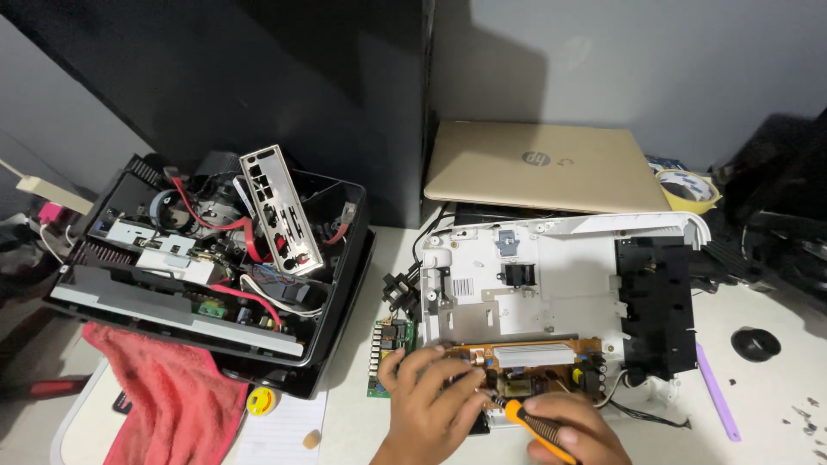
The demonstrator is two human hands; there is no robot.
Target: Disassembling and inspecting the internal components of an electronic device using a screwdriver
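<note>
While the right hand grips an orange screwdriver at the brown circuit board inside the white casing, the left hand rests curled on it; the black bin holds computer scrap.

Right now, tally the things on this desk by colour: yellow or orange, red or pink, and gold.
Yellow or orange: 3 – screwdriver handle, tape roll, small yellow reel
Red or pink: 1 – cloth
Gold: 1 – closed laptop
Total: 5
</note>
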